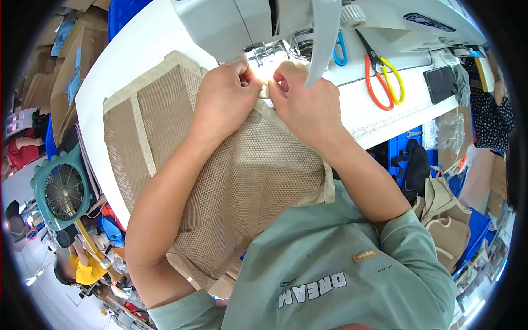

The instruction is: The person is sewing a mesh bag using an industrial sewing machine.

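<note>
A beige mesh fabric piece [253,181] with tan binding strips lies over the white sewing table [137,49] and hangs toward my lap. My left hand [223,102] presses on the mesh and pinches its top edge beside the needle area of the grey sewing machine [231,25]. My right hand [302,104] pinches the same edge from the right, fingertips nearly touching the left hand's. The needle itself is hidden behind my fingers and bright light.
Orange and yellow handled scissors [382,77] and a blue handled tool [341,52] lie on the table to the right, near a dark phone [440,82]. A teal fan [63,190] stands at the left. Beige bags [445,220] pile at the right. Another person in yellow [82,269] is at the lower left.
</note>
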Demonstrator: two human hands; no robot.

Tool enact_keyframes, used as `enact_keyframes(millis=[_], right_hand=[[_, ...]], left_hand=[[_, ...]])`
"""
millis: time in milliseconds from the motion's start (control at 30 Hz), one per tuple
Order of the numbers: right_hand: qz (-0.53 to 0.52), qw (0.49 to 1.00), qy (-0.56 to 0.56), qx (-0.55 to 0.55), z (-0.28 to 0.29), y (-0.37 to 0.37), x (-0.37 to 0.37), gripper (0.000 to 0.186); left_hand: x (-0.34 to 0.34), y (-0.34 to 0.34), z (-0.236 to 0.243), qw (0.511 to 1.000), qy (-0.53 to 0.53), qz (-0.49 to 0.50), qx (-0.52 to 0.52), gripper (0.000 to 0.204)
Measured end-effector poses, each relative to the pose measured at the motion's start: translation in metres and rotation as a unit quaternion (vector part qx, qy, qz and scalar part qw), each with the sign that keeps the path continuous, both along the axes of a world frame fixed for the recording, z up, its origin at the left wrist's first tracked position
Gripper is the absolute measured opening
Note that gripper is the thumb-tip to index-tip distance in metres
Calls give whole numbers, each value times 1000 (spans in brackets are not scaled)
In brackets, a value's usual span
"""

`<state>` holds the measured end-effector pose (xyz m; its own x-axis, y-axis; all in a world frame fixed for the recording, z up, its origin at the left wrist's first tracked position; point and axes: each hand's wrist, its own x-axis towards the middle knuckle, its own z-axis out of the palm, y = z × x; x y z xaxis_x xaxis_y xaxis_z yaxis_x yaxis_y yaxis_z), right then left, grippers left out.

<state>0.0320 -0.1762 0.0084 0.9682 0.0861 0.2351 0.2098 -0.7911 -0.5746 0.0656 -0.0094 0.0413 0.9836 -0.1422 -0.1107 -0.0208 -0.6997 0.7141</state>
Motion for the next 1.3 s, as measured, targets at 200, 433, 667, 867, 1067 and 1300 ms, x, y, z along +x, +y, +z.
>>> enact_keyframes(millis=[200, 433, 667, 867, 1067, 1300], right_hand=[[5, 999, -2, 41, -4, -1, -8, 25], [32, 995, -80, 44, -8, -6, -17, 16], [51, 993, -107, -5, -9, -4, -15, 19], [59, 993, -101, -15, -7, -4, -14, 20], [60, 992, -104, -35, -7, -4, -15, 19], [83, 992, -83, -37, -8, -6, -15, 27]], left_hand=[[4, 0, 0, 999, 22, -8, 39, 22], [2, 1, -6, 1000, -18, -4, 20, 22], [4, 2, -4, 998, -17, -40, 38, 20], [2, 1, -3, 999, -4, -26, 22, 20], [2, 1, -2, 1000, 1, -30, 8, 20], [4, 5, -2, 998, 63, -25, 2, 21]])
